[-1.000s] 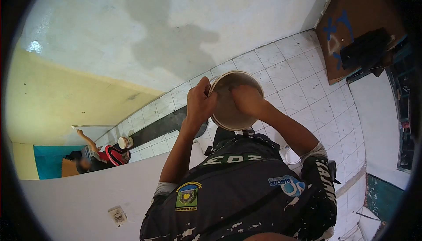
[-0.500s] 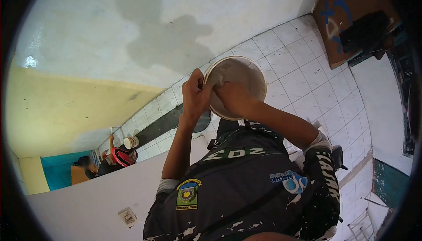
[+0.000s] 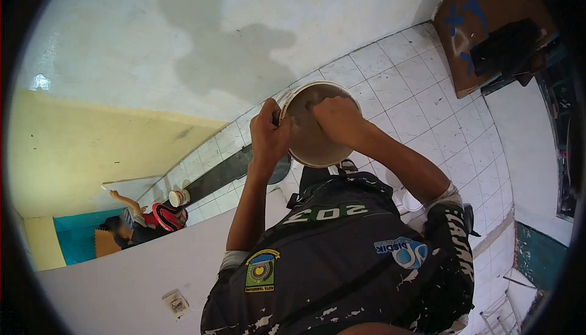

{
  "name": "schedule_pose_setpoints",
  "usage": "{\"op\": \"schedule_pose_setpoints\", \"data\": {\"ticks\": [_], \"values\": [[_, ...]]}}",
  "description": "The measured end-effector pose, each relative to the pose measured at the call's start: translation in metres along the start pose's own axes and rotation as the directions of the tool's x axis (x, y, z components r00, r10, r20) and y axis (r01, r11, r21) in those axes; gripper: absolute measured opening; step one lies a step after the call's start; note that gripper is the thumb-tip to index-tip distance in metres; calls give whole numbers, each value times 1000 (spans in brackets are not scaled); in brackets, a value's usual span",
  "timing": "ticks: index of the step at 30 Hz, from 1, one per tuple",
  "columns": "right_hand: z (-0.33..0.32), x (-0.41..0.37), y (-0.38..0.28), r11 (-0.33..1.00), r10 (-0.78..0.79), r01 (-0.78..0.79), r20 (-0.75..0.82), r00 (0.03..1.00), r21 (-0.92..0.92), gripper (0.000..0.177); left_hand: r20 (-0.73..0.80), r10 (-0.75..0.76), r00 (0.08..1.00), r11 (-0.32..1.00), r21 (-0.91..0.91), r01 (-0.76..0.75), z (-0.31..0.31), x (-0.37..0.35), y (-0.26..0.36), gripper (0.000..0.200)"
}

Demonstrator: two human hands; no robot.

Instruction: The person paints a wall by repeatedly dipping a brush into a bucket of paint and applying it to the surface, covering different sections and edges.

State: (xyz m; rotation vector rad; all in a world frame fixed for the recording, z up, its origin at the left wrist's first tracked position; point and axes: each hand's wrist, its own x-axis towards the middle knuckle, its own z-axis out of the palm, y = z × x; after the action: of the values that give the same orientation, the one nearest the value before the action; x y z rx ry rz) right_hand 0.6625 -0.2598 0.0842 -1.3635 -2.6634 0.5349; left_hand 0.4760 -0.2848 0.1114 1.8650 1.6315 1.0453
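Observation:
A round white-rimmed bucket [image 3: 318, 144] with greyish contents is held in front of my body. My left hand [image 3: 269, 132] grips its left rim, thumb over the edge and fingers outside. Inside the bucket's mouth is my right hand [image 3: 339, 121], fingers curled downward near the far inner side. Whatever those fingers hold is hidden by the hand itself.
A part-painted wall [image 3: 238, 54] rises just beyond the bucket, above the white tiled floor [image 3: 409, 84]. At the far left another person [image 3: 137, 222] reaches to the wall beside a small bucket [image 3: 179, 197]. A brown board [image 3: 452, 60] leans at upper right.
My right hand has shifted up and right within the bucket, its wrist bending more. My left hand keeps its grip on the rim. The other person's arm has moved higher along the wall.

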Motion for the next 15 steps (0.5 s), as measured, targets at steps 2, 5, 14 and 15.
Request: {"op": "schedule_pose_setpoints", "data": {"ticks": [2,5,14,15], "values": [[14,8,2,998,49,-49,-23,999,40,21,-4,-21,1000,1000,-13,21,0,-1,3,18],[15,1,2,998,58,-57,60,997,-20,22,-8,-3,1000,1000,13,3,-1,0,-6,19],[-26,-38,17,940,63,-48,-35,997,339,31,-42,-101,994,993,64,103,-5,-5,-11,18],[-34,-43,20,943,58,-41,-39,998,330,31,-52,-96,994,993,60,99,-6,-5,-15,18]]}}
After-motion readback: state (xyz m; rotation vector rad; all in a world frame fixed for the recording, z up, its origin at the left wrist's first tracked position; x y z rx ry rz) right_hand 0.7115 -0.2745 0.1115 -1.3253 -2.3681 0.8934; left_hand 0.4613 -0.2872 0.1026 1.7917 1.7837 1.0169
